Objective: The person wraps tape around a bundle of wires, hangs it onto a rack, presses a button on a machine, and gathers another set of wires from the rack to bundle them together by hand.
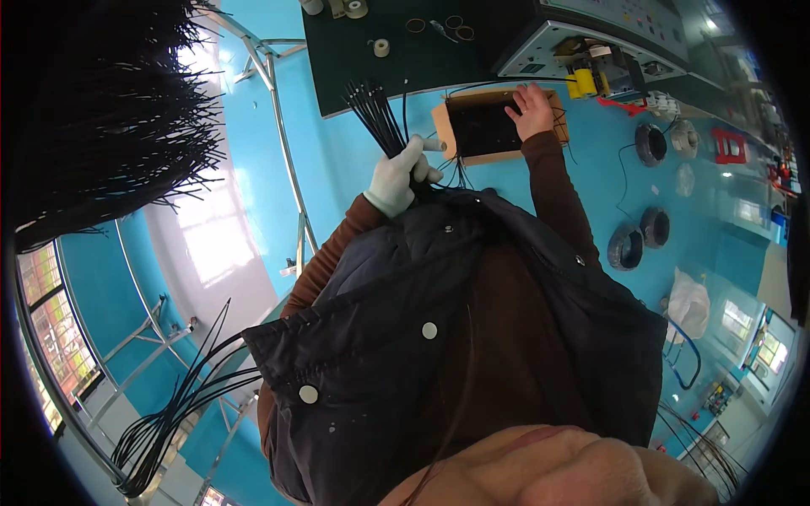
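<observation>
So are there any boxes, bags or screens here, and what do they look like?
Cardboard box: on the blue floor under the right hand, open, tan walls, dark inside.
White plastic bag: on the floor to the right, crumpled, soft.
Small screen: on the grey machine's front at the top, a little dark rectangle.
The left hand, in a white glove, holds a bundle of black cables.
</observation>
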Action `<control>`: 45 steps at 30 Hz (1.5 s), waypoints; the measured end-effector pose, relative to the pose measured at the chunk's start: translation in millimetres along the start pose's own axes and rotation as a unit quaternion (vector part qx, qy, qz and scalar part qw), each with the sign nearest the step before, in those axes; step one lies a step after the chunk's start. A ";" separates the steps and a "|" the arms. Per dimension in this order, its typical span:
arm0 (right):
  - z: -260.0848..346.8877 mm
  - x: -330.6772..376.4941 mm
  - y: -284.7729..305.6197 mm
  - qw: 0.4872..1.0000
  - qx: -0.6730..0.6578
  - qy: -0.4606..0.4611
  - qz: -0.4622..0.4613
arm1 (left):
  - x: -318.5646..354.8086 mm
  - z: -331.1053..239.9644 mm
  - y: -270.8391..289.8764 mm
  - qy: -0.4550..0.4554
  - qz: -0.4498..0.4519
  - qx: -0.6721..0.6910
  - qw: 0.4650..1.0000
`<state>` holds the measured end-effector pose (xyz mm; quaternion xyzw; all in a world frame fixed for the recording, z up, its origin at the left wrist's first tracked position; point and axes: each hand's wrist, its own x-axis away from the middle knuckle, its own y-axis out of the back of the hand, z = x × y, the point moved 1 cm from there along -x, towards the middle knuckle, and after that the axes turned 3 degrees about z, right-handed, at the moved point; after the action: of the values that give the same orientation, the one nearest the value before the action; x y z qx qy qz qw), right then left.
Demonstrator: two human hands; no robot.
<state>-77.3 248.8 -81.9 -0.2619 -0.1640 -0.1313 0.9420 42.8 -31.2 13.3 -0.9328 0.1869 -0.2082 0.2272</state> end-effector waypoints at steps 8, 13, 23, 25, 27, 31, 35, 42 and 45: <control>8.2 -20.3 -19.3 1.000 0.003 0.028 -0.005 | 3.4 5.2 0.8 -0.074 0.022 -0.094 0.993; 3.6 -8.3 -24.7 0.999 0.029 0.033 -0.011 | 5.7 -0.9 -0.8 -0.087 0.028 -0.164 0.982; -22.3 14.5 -32.0 0.978 0.200 0.061 0.002 | 4.9 -0.6 -1.8 -0.130 0.038 -0.295 0.946; -23.6 20.4 -29.3 0.977 0.200 0.068 -0.003 | 4.3 -0.8 -3.1 -0.130 0.035 -0.288 0.948; -24.0 25.9 -28.1 0.977 0.201 0.076 -0.009 | 0.5 5.3 1.7 -0.124 0.043 -0.270 0.954; -21.5 37.5 -33.1 0.980 0.178 0.092 -0.013 | -1.9 2.5 -2.3 -0.101 0.056 -0.246 0.962; -32.0 59.8 -36.2 0.953 0.270 0.127 0.057 | -12.8 8.7 -2.1 -0.043 0.056 -0.108 0.992; -29.6 141.1 -26.2 0.769 0.571 0.080 0.276 | -19.0 4.1 -9.5 0.045 -0.008 0.034 0.998; -33.5 157.6 -27.1 0.694 0.649 0.094 0.295 | -23.7 8.5 -9.3 0.086 -0.048 0.164 0.982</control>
<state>65.5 182.9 -37.3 0.3937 -0.0332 0.2690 0.8784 29.2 -10.0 3.9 -0.8697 0.1241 -0.3256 0.3496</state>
